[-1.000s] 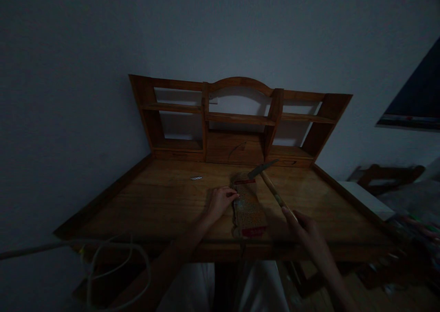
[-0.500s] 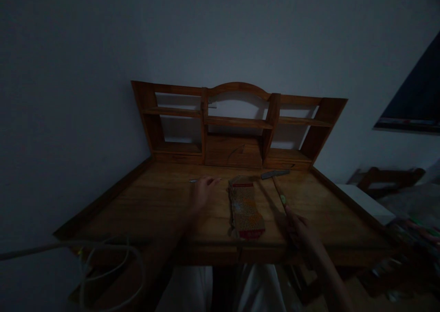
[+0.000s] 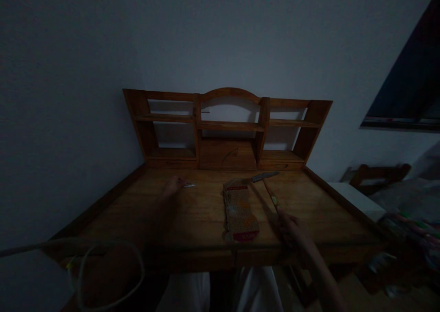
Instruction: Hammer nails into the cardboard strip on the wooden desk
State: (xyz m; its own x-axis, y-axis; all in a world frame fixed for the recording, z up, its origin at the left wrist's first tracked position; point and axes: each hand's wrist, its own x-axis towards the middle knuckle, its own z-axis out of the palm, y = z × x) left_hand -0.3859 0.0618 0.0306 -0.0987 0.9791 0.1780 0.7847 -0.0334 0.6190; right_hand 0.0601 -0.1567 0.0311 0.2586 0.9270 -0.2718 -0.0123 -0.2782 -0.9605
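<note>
My right hand [image 3: 290, 225] is wrapped round the wooden handle of a hammer [image 3: 274, 201]. The hammer's dark metal head is towards the back of the desk, and a pale green mark shows on the handle. Left of it, a torn, flattened piece of cardboard [image 3: 238, 211] with red bands and orange patches lies on the desk. Farther left, my left hand [image 3: 171, 186] has its fingers bunched beside a few thin, shiny metal pieces [image 3: 189, 185], perhaps nails. Dim light hides what is between those fingertips.
The wooden desk [image 3: 202, 216] carries a shelf unit [image 3: 228, 154] along its back edge. A pale cable [image 3: 139, 257] loops in the near left foreground. Right of the desk are a white surface [image 3: 357, 199], a wooden chair back [image 3: 381, 171] and blurred clutter.
My left hand has moved left, from near the cardboard to the far side of the shiny metal pieces. My right hand still holds the hammer. The whole view has shifted slightly.
</note>
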